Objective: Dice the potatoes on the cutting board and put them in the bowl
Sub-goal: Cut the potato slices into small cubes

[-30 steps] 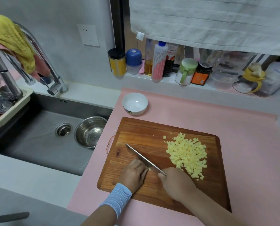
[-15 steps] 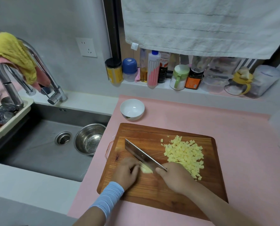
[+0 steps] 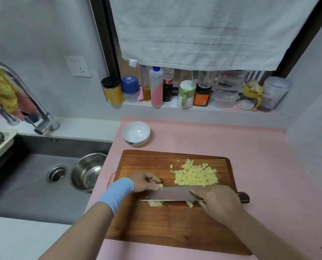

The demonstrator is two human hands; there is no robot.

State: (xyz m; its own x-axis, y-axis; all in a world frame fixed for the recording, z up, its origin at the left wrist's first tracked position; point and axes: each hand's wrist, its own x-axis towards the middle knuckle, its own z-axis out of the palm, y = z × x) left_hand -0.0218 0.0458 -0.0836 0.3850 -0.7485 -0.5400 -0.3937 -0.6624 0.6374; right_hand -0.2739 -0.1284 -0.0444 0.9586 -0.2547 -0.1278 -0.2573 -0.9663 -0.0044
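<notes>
We note a wooden cutting board (image 3: 175, 226) lying on the pink counter (image 3: 222, 139), with the sink (image 3: 34, 188) to its left. The right hand (image 3: 218, 201) is wrapped around a cleaver (image 3: 167, 194) near where the blade meets the dark handle, whose end sticks out past the hand to the right. The blade lies crosswise over the board, its broad side toward us and its tip pointing left. The left hand (image 3: 147, 182), with a light blue wristband (image 3: 117, 194) on the wrist, rests on the board just behind the blade's left end; its fingers are curled together, and a small potato piece (image 3: 160, 185) sits at the fingertips, touching the top of the blade. We cannot tell whether the fingers pinch that piece or only press against it. A few more pieces (image 3: 156, 203) show on the board just under the blade's lower edge, between the two hands. The main pile of diced potato (image 3: 195, 175) lies on the far right part of the board, just beyond the blade and the right hand, with a few stray cubes at its left edge. The white bowl (image 3: 135, 133) stands on the counter beyond the board's far left corner, apart from both hands; no potato shows inside it. A steel bowl (image 3: 87, 171) sits in the sink.
</notes>
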